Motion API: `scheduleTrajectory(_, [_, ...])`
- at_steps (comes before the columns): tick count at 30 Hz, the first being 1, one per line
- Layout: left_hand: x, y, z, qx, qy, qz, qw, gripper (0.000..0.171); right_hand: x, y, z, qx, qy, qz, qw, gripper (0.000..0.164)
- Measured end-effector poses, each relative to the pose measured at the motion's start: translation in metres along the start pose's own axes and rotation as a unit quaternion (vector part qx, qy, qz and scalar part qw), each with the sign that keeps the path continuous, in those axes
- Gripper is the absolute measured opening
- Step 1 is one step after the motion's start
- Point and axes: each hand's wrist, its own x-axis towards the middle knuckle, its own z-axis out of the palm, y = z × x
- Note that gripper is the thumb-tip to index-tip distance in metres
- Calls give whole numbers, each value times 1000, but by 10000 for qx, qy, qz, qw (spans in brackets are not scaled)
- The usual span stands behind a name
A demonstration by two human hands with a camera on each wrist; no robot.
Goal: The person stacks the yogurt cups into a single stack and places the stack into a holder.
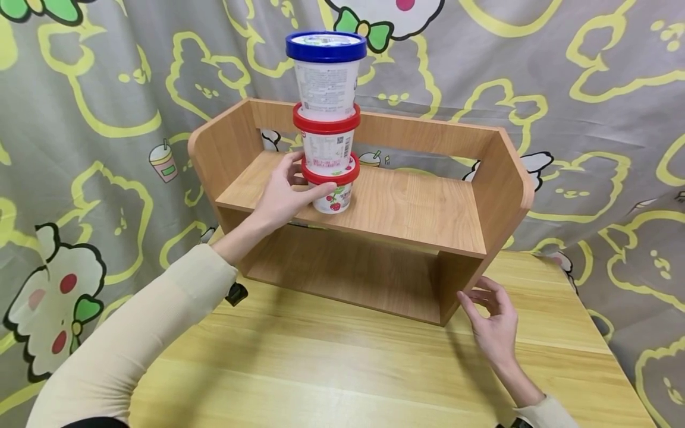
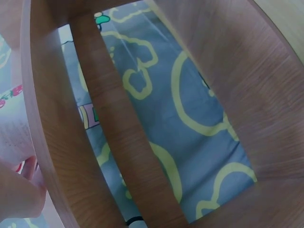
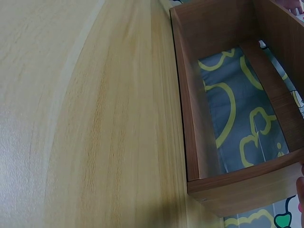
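Note:
Three paper tubs stand in a stack on the upper board of a wooden desktop shelf [image 1: 412,199]. The top tub [image 1: 327,80] has a blue lid; the middle tub [image 1: 327,148] and the bottom tub [image 1: 334,199] have red lids. My left hand [image 1: 286,193] grips the bottom tub, thumb across its front and fingers round its left side; the left wrist view catches that hand [image 2: 21,192] at its edge. Lower down, my right hand [image 1: 495,321] touches the shelf's right side panel near its base, fingers loosely bent. Only fingertips [image 3: 301,187] show in the right wrist view.
The shelf stands on a light wooden table [image 1: 332,362], its lower compartment [image 1: 353,267] below the stack. A grey curtain [image 1: 605,137] with yellow cartoon outlines hangs behind and at both sides. A small black object [image 1: 236,293] shows beside the left sleeve.

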Motion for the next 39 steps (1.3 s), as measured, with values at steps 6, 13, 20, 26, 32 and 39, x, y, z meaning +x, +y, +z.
scheduleTrajectory(6, [-1,-1,-1,2,-5,48,10000,81,1,-2,0,-40,-7,104,9999,44])
scheduleTrajectory(13, [-2,1,-2,197,-62,6,9998,84,1,-2,-1,-54,-12,91,9999,44])
scheduleTrajectory(20, [-7,-2,-4,109,-173,24,9998,83,1,-1,-1,-16,-29,54,10000,44])
scheduleTrajectory(26, [-16,-7,-9,-40,-112,-9,9999,79,0,-2,-2,-40,-30,118,9999,43])
scheduleTrajectory(32, [-26,-12,-17,-71,93,49,9999,72,-2,-4,-2,15,-5,80,10000,40])
scheduleTrajectory(39, [-45,-16,-24,-101,299,376,9988,58,-3,-9,-6,271,-98,82,9996,35])
